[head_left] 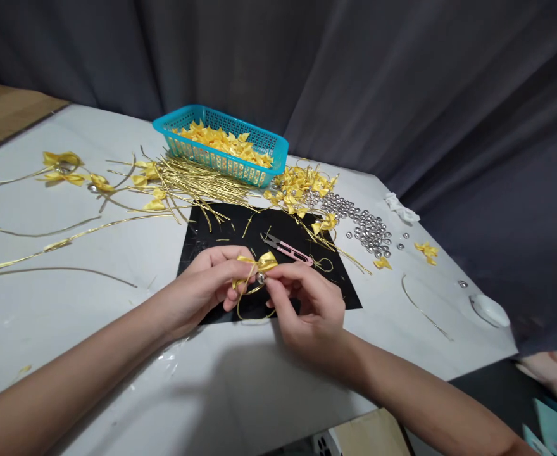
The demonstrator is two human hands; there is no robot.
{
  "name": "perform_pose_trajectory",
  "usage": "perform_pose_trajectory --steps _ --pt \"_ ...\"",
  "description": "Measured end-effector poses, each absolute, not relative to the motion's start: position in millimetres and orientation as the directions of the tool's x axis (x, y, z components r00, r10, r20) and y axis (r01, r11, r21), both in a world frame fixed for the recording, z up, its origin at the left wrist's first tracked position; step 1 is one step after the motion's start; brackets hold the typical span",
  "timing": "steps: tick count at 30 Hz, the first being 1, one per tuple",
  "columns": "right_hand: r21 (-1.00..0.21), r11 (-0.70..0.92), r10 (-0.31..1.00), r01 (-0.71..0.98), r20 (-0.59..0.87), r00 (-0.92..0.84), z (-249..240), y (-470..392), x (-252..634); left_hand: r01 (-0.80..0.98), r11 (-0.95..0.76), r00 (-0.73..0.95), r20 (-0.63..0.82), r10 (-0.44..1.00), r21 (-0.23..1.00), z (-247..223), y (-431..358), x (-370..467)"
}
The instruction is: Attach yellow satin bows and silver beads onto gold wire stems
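Above a black mat (349, 291), my left hand (212, 278) pinches the left side of a yellow ribbon bow (267, 260). Thumb and fingers of my right hand (307, 297) are closed on its right side, by a small silver bell-like piece (261, 278). A thin gold cord loops below the bow between both hands. Pink-handled thread snips (295, 253) lie on the mat just beyond my right hand, among short cord scraps.
A turquoise basket (278, 152) of yellow bows stands at the back. Gold cords (202, 180) lie before it, more bows (302, 183) and silver pieces (371, 231) to its right. A white object (490, 310) sits near the right edge. Another person's hand (554, 373) shows at far right.
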State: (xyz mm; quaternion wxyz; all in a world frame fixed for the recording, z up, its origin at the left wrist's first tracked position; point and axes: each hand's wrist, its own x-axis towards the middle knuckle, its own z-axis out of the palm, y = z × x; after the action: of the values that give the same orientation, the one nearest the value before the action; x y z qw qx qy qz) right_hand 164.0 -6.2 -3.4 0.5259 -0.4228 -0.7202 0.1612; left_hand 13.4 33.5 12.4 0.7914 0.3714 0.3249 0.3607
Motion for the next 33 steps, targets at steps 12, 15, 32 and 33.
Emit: perform_pose_trajectory --steps 12,15,32,33 --pt "-0.659 0.607 0.765 0.444 0.636 -0.102 -7.0 -6.5 166.7 -0.372 0.507 0.523 -0.276 0.807 0.777 19.0 31.0 17.3" --pt "-0.659 0.604 0.768 0.448 0.631 -0.106 -7.1 -6.5 167.3 -0.356 0.5 0.533 -0.268 0.803 0.789 18.3 32.2 16.7" --pt "-0.586 0.644 0.718 0.493 0.685 -0.123 -1.4 -5.8 164.1 -0.309 0.524 0.53 -0.313 0.788 0.794 16.9 30.0 17.4" --pt "-0.579 0.649 0.711 0.493 0.693 -0.122 -1.2 -5.6 163.8 -0.313 0.527 0.529 -0.316 0.787 0.79 17.3 30.2 17.5"
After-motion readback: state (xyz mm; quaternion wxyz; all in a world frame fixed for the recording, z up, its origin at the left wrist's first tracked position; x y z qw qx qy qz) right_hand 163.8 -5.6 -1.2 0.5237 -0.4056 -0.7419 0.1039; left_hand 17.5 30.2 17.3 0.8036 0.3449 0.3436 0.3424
